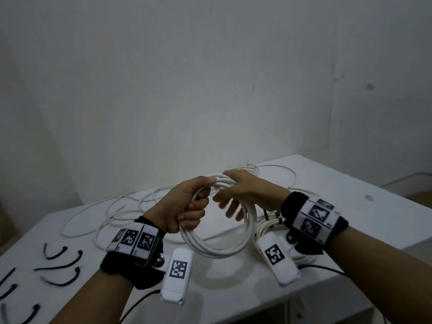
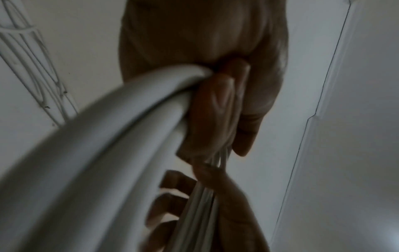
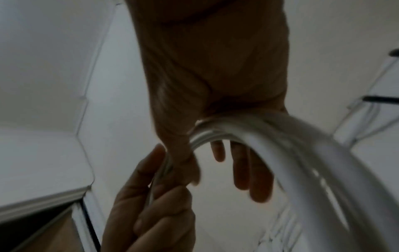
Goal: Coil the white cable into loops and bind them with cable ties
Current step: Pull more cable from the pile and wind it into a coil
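Note:
The white cable coil (image 1: 222, 250) hangs as several loops above the white table (image 1: 229, 291). My left hand (image 1: 191, 213) grips the coil's left side in a fist; in the left wrist view its fingers (image 2: 212, 110) are curled round the strands (image 2: 97, 153). My right hand (image 1: 230, 202) lies over the top of the coil with blurred, straight fingers. In the right wrist view the coil (image 3: 302, 153) runs under that palm (image 3: 215, 68) while the fingers (image 3: 250, 170) stay extended. Loose white cable (image 1: 121, 206) trails across the table behind.
Several black cable ties (image 1: 58, 260) lie on the table's left part. A second white bundle (image 1: 268, 226) bound with a black tie sits under my right wrist. The table's edge runs close at the front right, and a pale box (image 1: 416, 183) stands beyond it.

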Motion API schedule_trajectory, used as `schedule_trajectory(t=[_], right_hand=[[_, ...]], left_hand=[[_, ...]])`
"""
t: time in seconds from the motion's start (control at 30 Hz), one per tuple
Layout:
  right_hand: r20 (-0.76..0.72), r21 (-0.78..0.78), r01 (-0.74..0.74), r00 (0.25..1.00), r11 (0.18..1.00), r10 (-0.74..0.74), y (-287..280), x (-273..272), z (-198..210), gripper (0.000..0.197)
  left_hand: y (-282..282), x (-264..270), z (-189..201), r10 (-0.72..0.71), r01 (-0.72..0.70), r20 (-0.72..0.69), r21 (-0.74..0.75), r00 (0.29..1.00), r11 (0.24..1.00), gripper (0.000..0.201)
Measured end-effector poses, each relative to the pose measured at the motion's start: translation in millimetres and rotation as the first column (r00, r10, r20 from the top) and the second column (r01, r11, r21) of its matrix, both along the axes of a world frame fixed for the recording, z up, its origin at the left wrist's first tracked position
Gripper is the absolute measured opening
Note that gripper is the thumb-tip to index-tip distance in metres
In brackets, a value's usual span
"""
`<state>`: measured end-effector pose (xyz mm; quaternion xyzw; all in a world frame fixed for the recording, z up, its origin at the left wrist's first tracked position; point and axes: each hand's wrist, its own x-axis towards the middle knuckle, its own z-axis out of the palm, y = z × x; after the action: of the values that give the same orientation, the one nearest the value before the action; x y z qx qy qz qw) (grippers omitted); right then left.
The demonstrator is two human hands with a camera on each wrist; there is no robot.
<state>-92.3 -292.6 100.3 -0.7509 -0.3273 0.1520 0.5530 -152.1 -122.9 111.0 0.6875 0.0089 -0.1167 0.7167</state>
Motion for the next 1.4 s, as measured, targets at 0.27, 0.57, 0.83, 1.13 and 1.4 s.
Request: schedule_trajectory(t=[0.27,0.57,0.83,1.13,1.4], right_hand=[[0.042,0.184,0.125,0.990,0.975,-0.135,15,-7,-27,0.013],[0.626,-0.363,0.166,0.772,0.917,0.108,35,-11,-15,0.047],[0.603,-0.301,0.291,0.796,0.908,-0.055,41,0,-27,0.017],[0.592,-0.230,0.402,0.780,0.886,-0.201,38,4,-27,0.029],[0.525,-0.064,0.449,0.774,0.891,-0.353,27,18,-31,0.038]], left_hand=[[5,-2,4,0.064,-0.060,-0.036,0.113,0.997,0.992,0.039],[1,-1,4,-0.033,0.073,-0.104,0.417,0.994,0.906,0.040],[-6,2,2,0.037,0.020,-0.129,0.414,0.991,0.910,0.031],[-10,5,2,0.121,-0.125,0.037,0.431,0.992,0.894,0.017],[13,14,3,0.423,-0.449,0.211,0.093,0.881,0.889,0.057]])
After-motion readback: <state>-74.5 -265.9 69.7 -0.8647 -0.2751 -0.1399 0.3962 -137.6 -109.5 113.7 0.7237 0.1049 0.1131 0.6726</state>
